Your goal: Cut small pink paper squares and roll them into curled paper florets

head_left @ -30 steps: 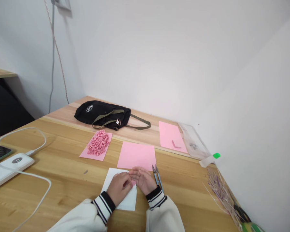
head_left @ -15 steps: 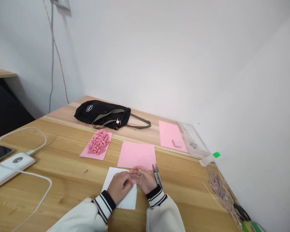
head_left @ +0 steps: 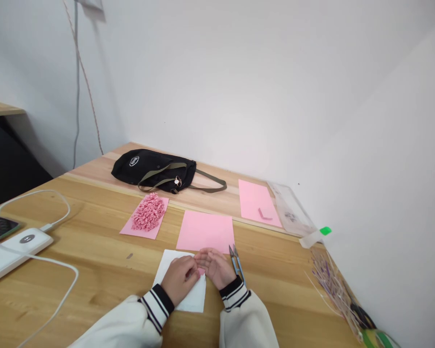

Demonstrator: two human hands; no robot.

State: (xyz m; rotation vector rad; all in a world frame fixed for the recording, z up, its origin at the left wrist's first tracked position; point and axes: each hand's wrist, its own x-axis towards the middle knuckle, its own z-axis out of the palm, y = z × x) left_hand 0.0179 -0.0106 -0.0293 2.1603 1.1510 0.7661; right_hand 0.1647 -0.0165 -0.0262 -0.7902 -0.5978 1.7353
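A small piece of pink paper (head_left: 202,271) shows between my two hands, low over a folded white sheet (head_left: 192,302). My left hand (head_left: 180,280) is curled, its thumb and fingers closed at the pink piece. From the right, my right hand (head_left: 217,268) meets it with bent fingers, palm partly turned to view, its fingertips against the left fingers at the pink piece. Most of the piece is hidden by the fingers. Blue-handled thread snips (head_left: 236,263) lie just beyond my right wrist. A flat pink sheet (head_left: 206,232) lies behind my hands.
A heap of pink curled paper bits (head_left: 148,212) rests on a pink card. Behind lie a black bag (head_left: 152,169), another pink sheet (head_left: 257,200) and a clear plastic sleeve (head_left: 292,210). At left is a white power bank (head_left: 18,253) with its cable; at right, thin wires (head_left: 329,280).
My hands hold nearly the same pose around the small pink piece. The whole view has shifted very slightly; nothing on the table has moved.
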